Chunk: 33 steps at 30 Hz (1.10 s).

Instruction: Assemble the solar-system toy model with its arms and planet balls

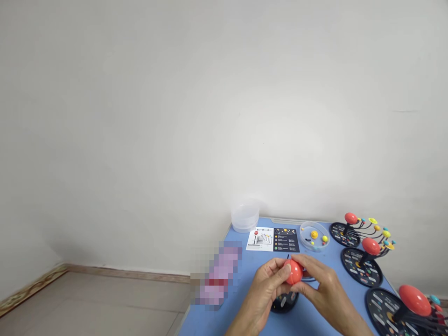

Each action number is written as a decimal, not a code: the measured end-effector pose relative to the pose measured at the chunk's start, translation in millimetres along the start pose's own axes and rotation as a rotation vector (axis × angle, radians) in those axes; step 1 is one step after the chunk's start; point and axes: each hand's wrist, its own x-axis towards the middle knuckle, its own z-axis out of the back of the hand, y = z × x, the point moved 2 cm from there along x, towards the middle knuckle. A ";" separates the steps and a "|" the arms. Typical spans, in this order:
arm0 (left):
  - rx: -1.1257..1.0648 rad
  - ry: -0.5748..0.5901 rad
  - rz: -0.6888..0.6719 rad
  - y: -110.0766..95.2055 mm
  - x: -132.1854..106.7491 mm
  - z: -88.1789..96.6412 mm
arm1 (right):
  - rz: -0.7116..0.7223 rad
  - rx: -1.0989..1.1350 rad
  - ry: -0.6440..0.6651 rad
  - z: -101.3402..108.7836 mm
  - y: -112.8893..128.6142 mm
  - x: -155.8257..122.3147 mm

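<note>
Both of my hands are closed around a red ball point(294, 272) with a seam line running over it. My left hand point(268, 284) grips it from the left, its thumb pressed on the front. From the right, my right hand point(320, 278) holds the same ball between thumb and fingers. Beneath them lies a round black base point(285, 303) with printed markings, partly hidden by my hands. A short dark rod end shows just above the ball, and dark curved wires show by my right fingers.
On the blue table point(241, 298), finished solar system models point(371, 246) line the right side. A clear dish point(315, 249) holds small coloured balls. Behind my hands lie an instruction sheet point(260, 239) and stacked clear tubs point(245, 218). A blurred pinkish thing point(224, 268) sits at the left edge.
</note>
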 end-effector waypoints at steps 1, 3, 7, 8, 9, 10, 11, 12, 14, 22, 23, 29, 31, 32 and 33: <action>-0.003 -0.002 -0.005 0.5 -0.2 -0.2 | 0.001 -0.013 0.000 -1.0 -0.7 -0.7; -0.004 -0.003 -0.018 1.4 -0.4 -0.1 | 0.002 -0.043 -0.002 -3.1 -1.9 -2.2; 0.005 -0.002 -0.035 2.5 -0.4 1.7 | 0.032 -0.090 -0.021 -7.5 -4.0 -5.0; 0.001 0.002 -0.032 2.7 -0.5 2.1 | 0.046 -0.100 -0.027 -8.5 -4.4 -5.5; -0.007 0.009 -0.029 2.8 -0.6 2.2 | 0.060 -0.111 -0.031 -9.4 -4.7 -5.9; -0.018 0.015 -0.027 2.9 -0.7 2.2 | 0.071 -0.122 -0.032 -10.3 -4.9 -6.1; -0.032 0.020 -0.026 2.9 -0.9 2.0 | 0.081 -0.131 -0.033 -11.1 -4.8 -6.1; -0.049 0.023 -0.023 3.0 -1.1 1.6 | 0.087 -0.135 -0.029 -11.8 -4.4 -6.1; -0.083 0.027 -0.012 3.2 -1.5 0.6 | 0.097 -0.134 -0.013 -13.1 -3.1 -5.7; -0.110 0.006 -0.028 4.4 -1.9 -0.9 | 0.102 -0.109 0.001 -15.7 -2.4 -5.6; -0.092 -0.004 -0.029 4.8 -2.0 -0.6 | 0.105 -0.117 -0.007 -16.9 -3.4 -6.2; -0.005 -0.080 -0.087 7.5 -3.8 -0.8 | 0.114 -0.222 -0.112 -31.6 -9.9 -10.4; -0.001 -0.099 -0.101 8.7 -4.4 -1.5 | 0.107 -0.243 -0.154 -37.1 -11.8 -11.1; -0.007 -0.110 -0.105 9.4 -4.6 -1.8 | 0.112 -0.251 -0.178 -39.6 -12.8 -11.5; -0.018 -0.121 -0.107 10.0 -4.8 -2.1 | 0.121 -0.262 -0.199 -41.9 -13.8 -11.7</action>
